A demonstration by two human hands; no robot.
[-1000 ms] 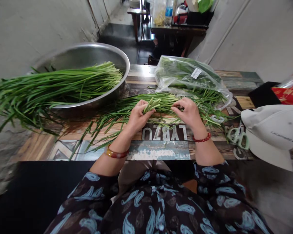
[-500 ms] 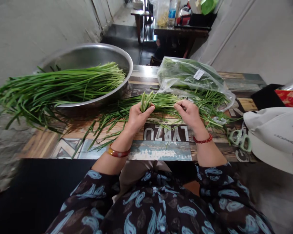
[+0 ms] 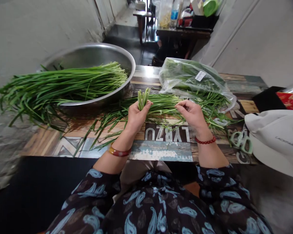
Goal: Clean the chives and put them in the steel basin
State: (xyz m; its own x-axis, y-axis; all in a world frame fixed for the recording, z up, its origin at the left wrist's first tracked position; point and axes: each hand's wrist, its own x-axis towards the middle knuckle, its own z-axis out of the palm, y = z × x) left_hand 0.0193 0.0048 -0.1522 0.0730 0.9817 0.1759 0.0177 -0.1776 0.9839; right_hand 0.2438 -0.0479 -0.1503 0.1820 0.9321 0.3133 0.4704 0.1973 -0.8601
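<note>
**Figure legend.** My left hand pinches a small upright bunch of chive stems between thumb and fingers, above the loose chives lying across the table. My right hand has its fingertips drawn together; whether they hold a stem, I cannot tell. A slackened pinch could let the stems slip back into the pile. The printed wood tabletop carries a steel basin of chives at left, a plastic bag of greens beyond, and green-handled scissors beside a white cap at right. A dark table stands far off.
</note>
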